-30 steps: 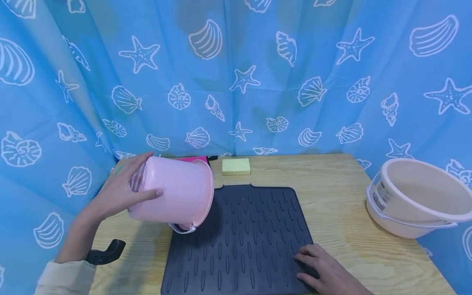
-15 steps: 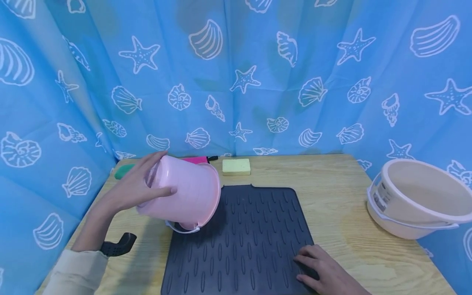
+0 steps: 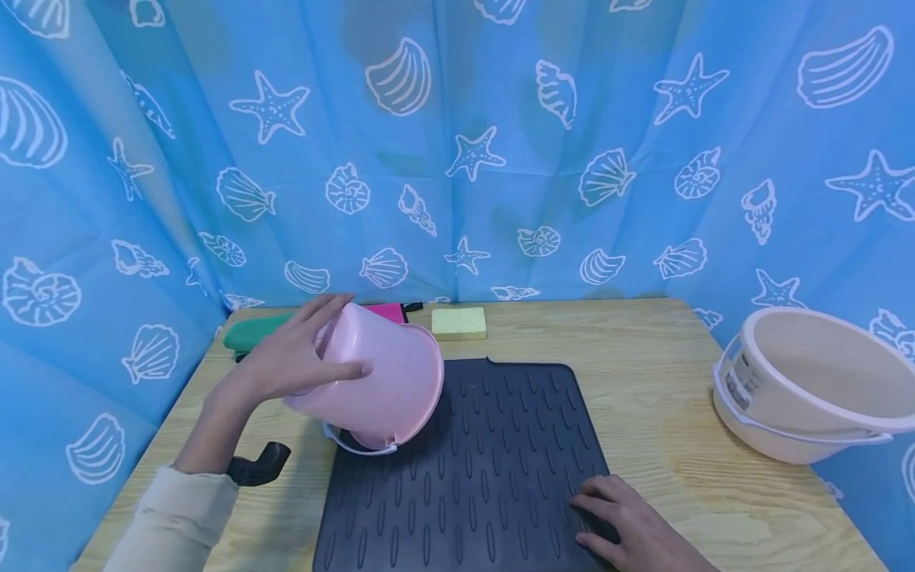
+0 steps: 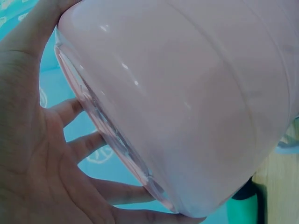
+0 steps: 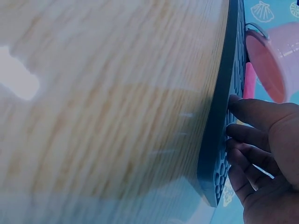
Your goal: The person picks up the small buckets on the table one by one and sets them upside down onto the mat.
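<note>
My left hand (image 3: 296, 361) grips a pink bucket (image 3: 389, 381) round its base, thumb on the near side. The bucket lies tipped over the left part of a black ridged mat (image 3: 486, 453), mouth facing right and downward. Its pale wire handle (image 3: 360, 451) hangs below the rim. In the left wrist view, the fingers spread across the bucket's bottom edge (image 4: 114, 135). My right hand (image 3: 618, 520) rests at the mat's right edge, fingers loosely bent, with the fingertips touching the mat in the right wrist view. The bucket's inside is mostly hidden.
A beige bucket (image 3: 779, 389) with a handle stands at the table's right side. A yellow sponge (image 3: 458, 322) lies behind the mat, near a bright pink item (image 3: 386, 312). Something green (image 3: 257, 330) lies at the back left. A blue shell-patterned curtain (image 3: 457, 199) hangs behind.
My left hand has carried the pink bucket to the right, and its mouth tips further down. More of the green item shows behind the arm. My right hand stays in place.
</note>
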The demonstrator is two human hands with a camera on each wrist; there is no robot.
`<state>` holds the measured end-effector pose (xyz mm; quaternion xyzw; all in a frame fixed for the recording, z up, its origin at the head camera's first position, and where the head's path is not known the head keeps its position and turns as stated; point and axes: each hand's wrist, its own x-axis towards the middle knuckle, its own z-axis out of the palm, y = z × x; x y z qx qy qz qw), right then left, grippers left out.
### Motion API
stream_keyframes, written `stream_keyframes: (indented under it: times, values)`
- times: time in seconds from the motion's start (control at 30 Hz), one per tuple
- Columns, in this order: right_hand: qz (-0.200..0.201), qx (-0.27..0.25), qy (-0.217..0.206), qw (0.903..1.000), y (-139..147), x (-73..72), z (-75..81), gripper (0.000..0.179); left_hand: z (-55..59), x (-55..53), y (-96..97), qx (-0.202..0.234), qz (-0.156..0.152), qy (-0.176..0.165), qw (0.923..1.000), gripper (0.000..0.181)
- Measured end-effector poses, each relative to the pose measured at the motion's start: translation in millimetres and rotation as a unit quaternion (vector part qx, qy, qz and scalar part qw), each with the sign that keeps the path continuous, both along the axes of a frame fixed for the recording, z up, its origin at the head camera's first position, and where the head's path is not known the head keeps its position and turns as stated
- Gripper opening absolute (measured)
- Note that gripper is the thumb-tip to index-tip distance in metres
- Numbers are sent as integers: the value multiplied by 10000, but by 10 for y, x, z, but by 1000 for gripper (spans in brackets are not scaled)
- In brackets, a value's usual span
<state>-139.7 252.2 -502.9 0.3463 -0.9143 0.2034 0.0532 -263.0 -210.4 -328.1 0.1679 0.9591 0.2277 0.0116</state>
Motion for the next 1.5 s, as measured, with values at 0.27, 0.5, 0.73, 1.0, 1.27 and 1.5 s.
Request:
stream_keyframes:
  times: [0.27,0.5,0.73,1.0,1.27,1.5]
  values:
    - [36,-33,68,10000,14,-12,1,33,-8,-70,134,-364,34,-13,9993,110]
    - [94,-122,173,9997,20,-12,-18,33,23,-107,262,-701,81,-14,9975,110]
    - [54,-79,139,9999,28,-12,-16,32,29,-212,391,-988,6,-30,9951,109]
    - [94,-109,230,9996,27,-7,-18,31,49,-318,532,-1397,-34,-224,9899,109]
    - [44,-110,118,9999,26,14,1,30,47,-366,672,-1808,-56,-201,9833,107]
    - [-72,3,-74,9999,20,27,26,31,-4,-341,781,-1713,-113,-149,9850,106]
